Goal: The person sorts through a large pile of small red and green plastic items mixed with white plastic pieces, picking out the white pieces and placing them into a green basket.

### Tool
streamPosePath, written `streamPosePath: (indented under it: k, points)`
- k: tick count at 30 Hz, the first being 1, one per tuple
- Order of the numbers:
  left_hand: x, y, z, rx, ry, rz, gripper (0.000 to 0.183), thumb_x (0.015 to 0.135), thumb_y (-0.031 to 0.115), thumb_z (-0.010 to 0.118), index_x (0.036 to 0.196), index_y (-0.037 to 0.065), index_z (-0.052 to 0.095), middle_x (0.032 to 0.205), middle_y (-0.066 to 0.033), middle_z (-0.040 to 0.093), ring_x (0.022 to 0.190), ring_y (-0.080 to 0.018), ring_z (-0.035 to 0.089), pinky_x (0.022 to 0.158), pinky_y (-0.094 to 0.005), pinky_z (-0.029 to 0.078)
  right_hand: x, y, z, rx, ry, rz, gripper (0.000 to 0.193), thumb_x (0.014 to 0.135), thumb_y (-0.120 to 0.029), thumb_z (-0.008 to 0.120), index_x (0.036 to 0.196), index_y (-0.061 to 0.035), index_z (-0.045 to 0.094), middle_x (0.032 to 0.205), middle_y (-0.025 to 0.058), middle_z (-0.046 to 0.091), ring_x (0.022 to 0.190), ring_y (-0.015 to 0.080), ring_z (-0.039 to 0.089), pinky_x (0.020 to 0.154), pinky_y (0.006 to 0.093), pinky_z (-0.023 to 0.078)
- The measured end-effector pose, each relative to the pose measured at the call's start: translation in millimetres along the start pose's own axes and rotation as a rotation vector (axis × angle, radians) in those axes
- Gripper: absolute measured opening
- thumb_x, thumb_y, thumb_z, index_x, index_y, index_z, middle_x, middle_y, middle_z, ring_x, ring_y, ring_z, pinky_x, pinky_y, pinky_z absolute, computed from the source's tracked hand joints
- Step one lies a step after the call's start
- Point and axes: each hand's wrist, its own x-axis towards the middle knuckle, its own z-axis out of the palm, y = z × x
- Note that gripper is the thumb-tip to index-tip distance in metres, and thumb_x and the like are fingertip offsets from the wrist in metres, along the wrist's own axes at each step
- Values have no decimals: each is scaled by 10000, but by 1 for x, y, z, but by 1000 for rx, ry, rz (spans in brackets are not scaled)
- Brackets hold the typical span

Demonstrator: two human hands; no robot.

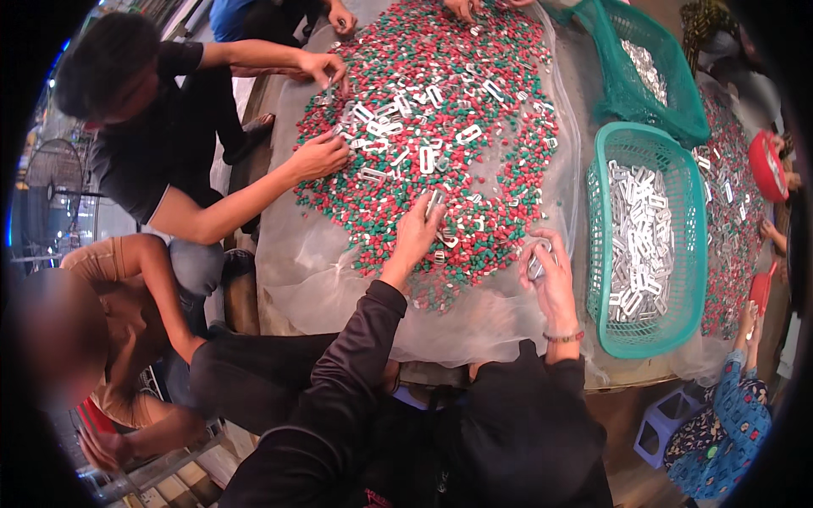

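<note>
My left hand [415,227] extends over the red-green pile [381,233], pinching a metal piece [435,201]; near its right edge, my right hand [552,275] clasps silver metal [536,266].

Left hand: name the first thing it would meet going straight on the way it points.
The left hand, holding a silver metal piece, would probably first meet the red, green and white chips just ahead; its height above them is unclear, so it might pass over.
</note>
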Motion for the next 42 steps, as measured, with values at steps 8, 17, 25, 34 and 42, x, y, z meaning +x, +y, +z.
streamPosePath:
  k: [8, 17, 25, 34, 42]
  points:
    - [-14, -27, -49, 212, 36, 155, 217, 834, 185, 565, 884, -17, 627, 892, -142, 613, 744, -248, 597, 712, -319, 456, 104, 59, 34, -1127, -143, -199, 256, 744, -201, 589, 917, -27, 517, 857, 160, 581, 797, 293, 585, 720, 377, 452]
    - [-25, -40, -70, -762, -6, -459, 355, 795, 145, 527, 1090, 0, 393, 742, -116, 587, 647, -158, 587, 557, -280, 475, 85, 125, 35, -1987, -96, -222, 170, 775, -118, 520, 885, 3, 475, 824, 185, 600, 776, 336, 609, 615, 438, 514]
    - [-53, -68, -35, 321, -7, -351, 537, 670, 357, 727, 1067, 54, 529, 868, -193, 614, 844, -352, 596, 688, -439, 461, 50, 78, 52, -1449, 59, -174, 247, 774, -250, 614, 694, -26, 549, 578, 151, 530, 532, 323, 525, 520, 421, 380]
    - [-24, -17, -80, -1336, 42, -225, 154, 680, 29, 494, 827, 75, 501, 850, -51, 549, 798, -192, 587, 679, -334, 533, 25, 37, 37, 493, 44, 182, 86, 755, -133, 562, 762, -50, 539, 822, 106, 564, 716, 257, 573, 642, 379, 557]
    - [-16, -62, -40, -255, 6, -347, 344, 777, 121, 528, 1071, 25, 379, 736, -148, 568, 606, -285, 562, 521, -394, 451, 34, 129, -15, 258, 65, 475, 189, 814, -275, 545, 790, -88, 528, 643, 54, 504, 676, 232, 551, 621, 440, 514]
